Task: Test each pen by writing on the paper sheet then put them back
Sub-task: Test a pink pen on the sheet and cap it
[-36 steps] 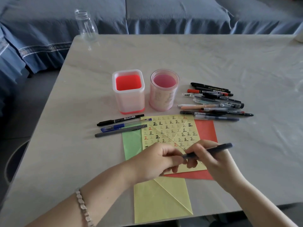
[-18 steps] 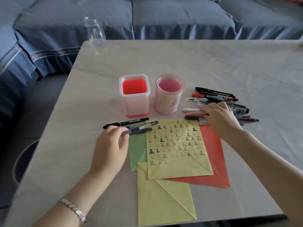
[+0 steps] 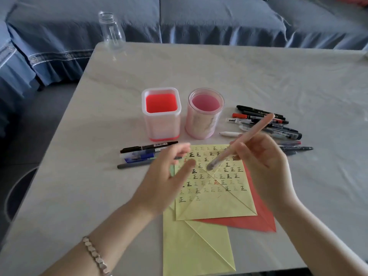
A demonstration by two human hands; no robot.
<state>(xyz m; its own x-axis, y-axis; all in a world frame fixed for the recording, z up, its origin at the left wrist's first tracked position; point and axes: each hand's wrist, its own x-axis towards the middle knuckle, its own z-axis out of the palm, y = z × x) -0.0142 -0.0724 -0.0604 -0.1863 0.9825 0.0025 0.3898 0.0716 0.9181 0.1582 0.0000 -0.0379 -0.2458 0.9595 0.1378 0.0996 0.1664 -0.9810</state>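
My right hand (image 3: 264,160) grips a pale pink pen (image 3: 245,138), held slanted above the yellow sheet (image 3: 215,198) covered in written marks, its grey tip near the sheet's upper middle. My left hand (image 3: 165,180) hovers open over the sheet's left edge, fingers spread and holding nothing. A pile of several pens (image 3: 274,126) lies right of the two holders. A few pens (image 3: 143,153) lie in a row left of the sheet.
A square red-bottomed holder (image 3: 161,114) and a round pink holder (image 3: 205,114) stand behind the sheet. Red paper (image 3: 258,218), green paper and another yellow sheet (image 3: 195,250) lie under it. A clear bottle (image 3: 111,30) stands at the table's far left corner, with a blue sofa behind.
My right hand picked the pink pen out of the pile and brought it over the yellow sheet. My left hand let go of the dark pen by the left row and moved right.
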